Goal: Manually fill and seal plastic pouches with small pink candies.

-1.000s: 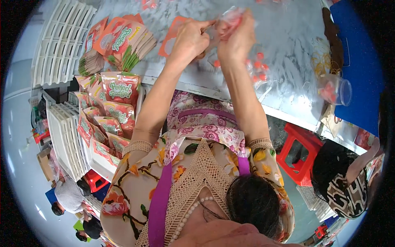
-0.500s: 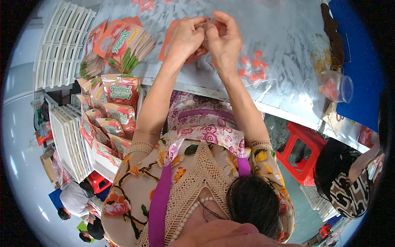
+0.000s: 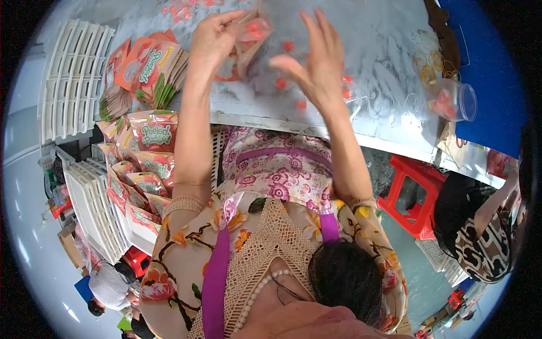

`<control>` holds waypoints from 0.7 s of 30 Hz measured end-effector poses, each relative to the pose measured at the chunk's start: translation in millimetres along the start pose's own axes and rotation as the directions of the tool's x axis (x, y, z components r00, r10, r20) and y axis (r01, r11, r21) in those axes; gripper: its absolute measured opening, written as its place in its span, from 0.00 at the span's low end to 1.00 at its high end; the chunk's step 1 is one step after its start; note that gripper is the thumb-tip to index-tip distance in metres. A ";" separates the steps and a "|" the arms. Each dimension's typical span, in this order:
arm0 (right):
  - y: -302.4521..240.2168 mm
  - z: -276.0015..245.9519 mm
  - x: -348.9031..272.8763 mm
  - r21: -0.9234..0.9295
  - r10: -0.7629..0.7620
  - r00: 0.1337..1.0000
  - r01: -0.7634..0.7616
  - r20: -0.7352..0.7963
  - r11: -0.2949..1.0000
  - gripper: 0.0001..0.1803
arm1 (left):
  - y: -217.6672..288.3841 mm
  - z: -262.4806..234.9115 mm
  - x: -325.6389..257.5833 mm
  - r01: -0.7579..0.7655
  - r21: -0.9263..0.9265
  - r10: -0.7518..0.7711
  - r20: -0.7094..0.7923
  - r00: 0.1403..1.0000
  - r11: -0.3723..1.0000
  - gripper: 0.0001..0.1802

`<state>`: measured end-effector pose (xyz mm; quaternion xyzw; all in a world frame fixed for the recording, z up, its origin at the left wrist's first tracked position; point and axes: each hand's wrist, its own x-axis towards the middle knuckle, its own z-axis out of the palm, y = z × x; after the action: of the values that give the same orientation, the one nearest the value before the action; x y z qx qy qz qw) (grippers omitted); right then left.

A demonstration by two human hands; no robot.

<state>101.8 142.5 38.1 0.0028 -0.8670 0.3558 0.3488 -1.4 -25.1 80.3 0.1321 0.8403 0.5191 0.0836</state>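
Note:
My left hand (image 3: 212,45) grips the edge of a small pouch (image 3: 251,37), partly clear, with red pieces showing through it. A flat red pouch (image 3: 227,72) lies on the table just under that hand, mostly covered. To the right, my right hand (image 3: 322,70) is open and empty, its fingers spread and slightly blurred. Small red wrapped candies (image 3: 288,45) are scattered on the table around and between both hands. A few of them are partly hidden behind my right hand.
Stacked flat pouches (image 3: 152,65) sit at the table's left. Below them, a white crate (image 3: 139,242) holds several filled pouches (image 3: 155,135). At the right are rubber bands (image 3: 432,65) and a clear tub (image 3: 451,100) of red pieces. A red stool (image 3: 412,198) stands beneath, near another person (image 3: 480,226).
My hands were together over the pouch and are now apart. The right hand has let go and opened. The left has moved left, keeping the pouch. The view has shifted a little.

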 end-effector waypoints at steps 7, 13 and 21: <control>59.1 -27.3 -55.0 -0.434 -0.012 0.953 0.149 0.302 0.889 0.46 | -17.7 -1.6 0.1 -0.038 -0.037 0.040 0.079 0.996 0.999 0.20; 75.0 -12.3 -56.0 -0.360 0.041 0.967 0.054 0.252 0.931 0.23 | -5.0 2.1 -6.3 -0.044 0.049 0.039 0.098 0.994 0.998 0.18; 48.0 -19.3 -14.0 0.533 0.619 0.785 -0.534 0.024 0.656 0.11 | -27.1 30.7 -6.5 -0.088 -0.017 0.089 0.069 0.994 0.996 0.18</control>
<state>111.9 186.9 9.8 -0.2090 -0.6641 0.6644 0.2718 9.6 -12.5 42.3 0.1869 0.8265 0.5233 0.0906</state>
